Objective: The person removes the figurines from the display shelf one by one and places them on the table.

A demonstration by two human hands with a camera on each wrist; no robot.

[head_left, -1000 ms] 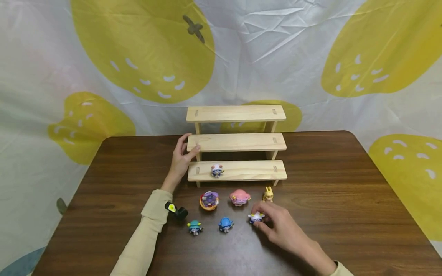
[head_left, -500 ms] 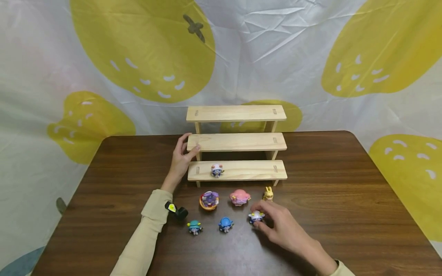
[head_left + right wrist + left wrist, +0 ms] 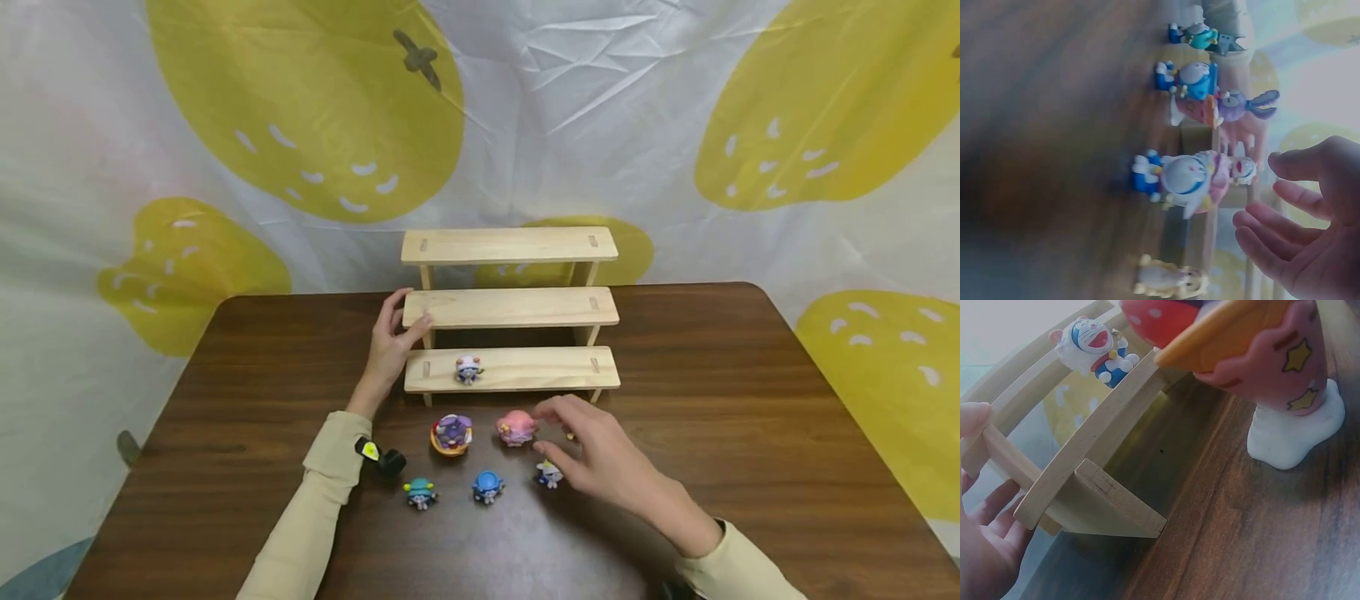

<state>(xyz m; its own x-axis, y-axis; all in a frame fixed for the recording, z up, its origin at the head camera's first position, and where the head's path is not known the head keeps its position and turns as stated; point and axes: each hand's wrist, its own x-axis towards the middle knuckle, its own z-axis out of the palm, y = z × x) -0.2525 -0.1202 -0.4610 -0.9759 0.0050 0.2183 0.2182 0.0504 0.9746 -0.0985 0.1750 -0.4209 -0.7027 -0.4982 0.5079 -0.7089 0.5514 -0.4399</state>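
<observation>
My left hand (image 3: 386,350) grips the left end of the middle step of a wooden three-step display stand (image 3: 517,307), thumb on top. In the left wrist view its fingers (image 3: 1004,519) reach around the stand's side. My right hand (image 3: 611,458) hovers, fingers spread and holding nothing, over a small white-hatted figurine (image 3: 550,475) standing on the table. Its fingertips overlap the edge of a pink figurine (image 3: 516,427) in the head view. That hand mostly hides a yellow rabbit figurine (image 3: 1172,281), plain in the right wrist view. Another white-hatted figurine (image 3: 468,370) stands on the bottom step.
Left of the pink figurine stands a purple rabbit in a cone (image 3: 452,436). Nearer the front are a blue-hatted figurine (image 3: 488,487) and a teal-hatted one (image 3: 420,493). The brown wooden table (image 3: 750,467) ends at a fruit-print cloth (image 3: 570,108) behind the stand.
My right hand has come off the white-hatted figurine on the table and risen slightly, fingers opening wider. That figurine stays in about the same spot. My left hand keeps its grip on the stand.
</observation>
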